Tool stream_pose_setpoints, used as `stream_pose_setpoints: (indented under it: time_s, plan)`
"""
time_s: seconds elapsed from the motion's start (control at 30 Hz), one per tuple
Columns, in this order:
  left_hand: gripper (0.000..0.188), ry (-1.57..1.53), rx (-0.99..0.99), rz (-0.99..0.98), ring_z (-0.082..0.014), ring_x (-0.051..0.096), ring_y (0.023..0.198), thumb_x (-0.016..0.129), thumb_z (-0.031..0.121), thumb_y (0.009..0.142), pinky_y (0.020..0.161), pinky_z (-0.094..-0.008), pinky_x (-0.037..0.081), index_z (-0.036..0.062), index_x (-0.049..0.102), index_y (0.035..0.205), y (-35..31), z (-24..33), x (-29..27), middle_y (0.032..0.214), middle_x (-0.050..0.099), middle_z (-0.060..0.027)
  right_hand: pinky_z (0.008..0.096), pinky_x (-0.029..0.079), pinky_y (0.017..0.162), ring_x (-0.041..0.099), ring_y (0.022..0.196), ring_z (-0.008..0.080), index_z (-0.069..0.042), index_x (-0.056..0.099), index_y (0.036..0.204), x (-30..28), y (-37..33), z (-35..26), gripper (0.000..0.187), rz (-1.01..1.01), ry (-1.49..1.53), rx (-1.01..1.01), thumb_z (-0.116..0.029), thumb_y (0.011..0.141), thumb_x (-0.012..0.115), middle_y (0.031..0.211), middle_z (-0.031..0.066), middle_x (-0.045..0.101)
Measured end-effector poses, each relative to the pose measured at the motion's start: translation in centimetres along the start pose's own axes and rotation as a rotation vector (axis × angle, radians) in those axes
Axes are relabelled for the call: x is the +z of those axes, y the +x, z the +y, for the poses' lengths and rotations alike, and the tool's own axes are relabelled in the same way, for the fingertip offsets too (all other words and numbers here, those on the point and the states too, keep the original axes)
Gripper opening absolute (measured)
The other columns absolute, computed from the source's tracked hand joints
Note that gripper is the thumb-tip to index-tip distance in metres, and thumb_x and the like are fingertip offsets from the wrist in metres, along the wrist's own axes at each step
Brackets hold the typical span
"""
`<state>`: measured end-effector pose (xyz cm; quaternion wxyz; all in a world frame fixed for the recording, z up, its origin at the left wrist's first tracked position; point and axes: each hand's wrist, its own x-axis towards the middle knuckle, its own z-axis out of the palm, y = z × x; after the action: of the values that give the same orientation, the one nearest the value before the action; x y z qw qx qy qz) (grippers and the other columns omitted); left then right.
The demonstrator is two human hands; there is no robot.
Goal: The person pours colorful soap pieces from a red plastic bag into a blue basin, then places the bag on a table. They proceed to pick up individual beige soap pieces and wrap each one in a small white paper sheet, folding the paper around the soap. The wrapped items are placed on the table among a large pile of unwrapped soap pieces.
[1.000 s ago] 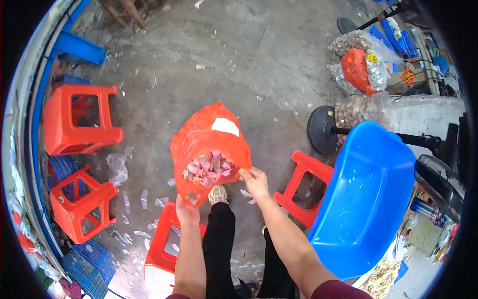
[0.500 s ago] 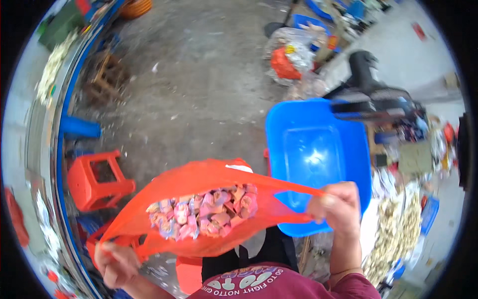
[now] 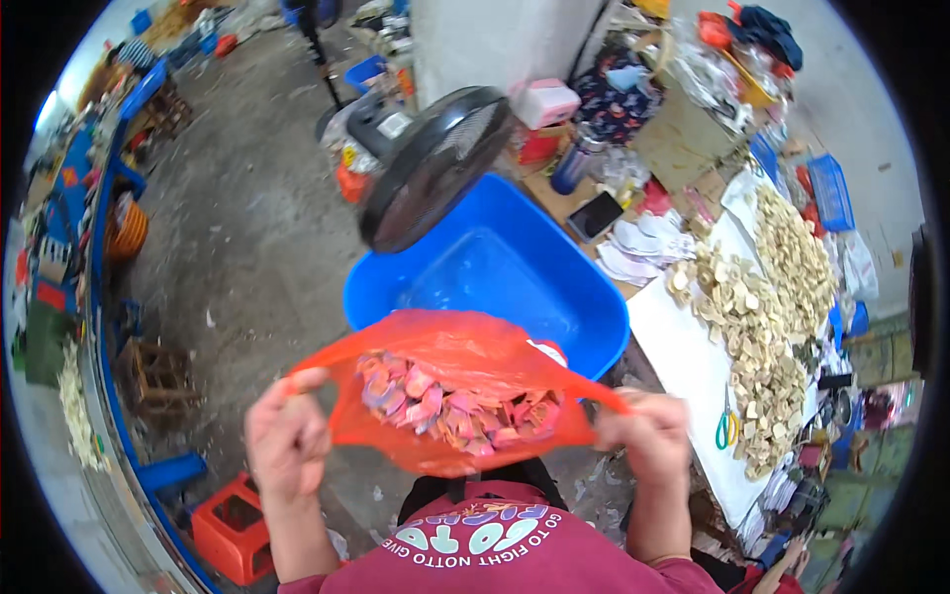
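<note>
Between my two hands hangs a red plastic bag [image 3: 450, 334], its mouth stretched wide. Inside lies a heap of small pink, orange and purplish pieces [image 3: 460, 404]; what they are I cannot tell. My left hand [image 3: 289, 426] is closed on the bag's left edge, and my right hand [image 3: 645, 428] grips the handle at its right end. Just beyond the bag stands a large blue plastic tub [image 3: 564, 267], its near rim partly covered by the bag. No pieces show in the visible part of the tub.
A black fan [image 3: 435, 163] overhangs the tub's far left side. At right, a white-topped table [image 3: 678, 346] bears piles of pale beige pieces [image 3: 757, 361], green-handled scissors [image 3: 727, 428] and a phone [image 3: 596, 216]. A red stool [image 3: 233, 530] stands at lower left. Another person's hand [image 3: 787, 564] shows at lower right.
My view has turned to the right, bringing the table into sight. The bag is now in front of the tub, and my hands are closer together, both still holding it.
</note>
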<state>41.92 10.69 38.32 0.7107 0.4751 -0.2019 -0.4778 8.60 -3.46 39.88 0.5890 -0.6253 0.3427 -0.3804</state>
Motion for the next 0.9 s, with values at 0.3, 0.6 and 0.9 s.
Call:
stream_pose_setpoints:
  time_s: [0.3, 0.6, 0.9]
  plan:
    - [0.02, 0.274, -0.187, -0.129, -0.0021, 0.029, 0.041, 0.053, 0.019, 0.096, 0.039, -0.0201, 0.02, 0.0048, 0.064, 0.088, 22.3, -7.8, 13.6, 0.055, 0.041, 0.0078, 0.0315, 0.046, 0.07, 0.057, 0.069, 0.0175, -0.001, 0.059, 0.069, -10.4, 13.5, 10.3, 0.029, 0.406, 0.253, 0.224, -0.018, 0.091, 0.053, 0.068, 0.0064, 0.06]
    - [0.021, 0.454, -0.389, -0.171, -0.0018, 0.035, 0.048, 0.053, 0.017, 0.096, 0.048, -0.0195, 0.029, -0.0001, 0.065, 0.096, 18.8, -12.4, 11.7, 0.058, 0.045, 0.0067, 0.0297, 0.047, 0.057, 0.049, 0.049, 0.0124, 0.002, 0.063, 0.079, -8.6, 9.7, 12.1, 0.031, 0.523, 0.569, 0.356, -0.024, 0.095, 0.056, 0.053, 0.0034, 0.051]
    - [0.045, 0.52, -0.185, -0.911, -0.0121, 0.057, 0.096, 0.055, 0.02, 0.096, 0.084, -0.026, 0.046, -0.0025, 0.049, 0.134, 19.1, -8.9, 17.7, 0.11, 0.06, -0.011, 0.0254, 0.049, 0.058, 0.055, 0.058, 0.0086, 0.001, 0.063, 0.094, -0.5, 8.5, 5.8, 0.02, 0.599, 0.41, 0.312, -0.018, 0.095, 0.056, 0.071, 0.004, 0.06]
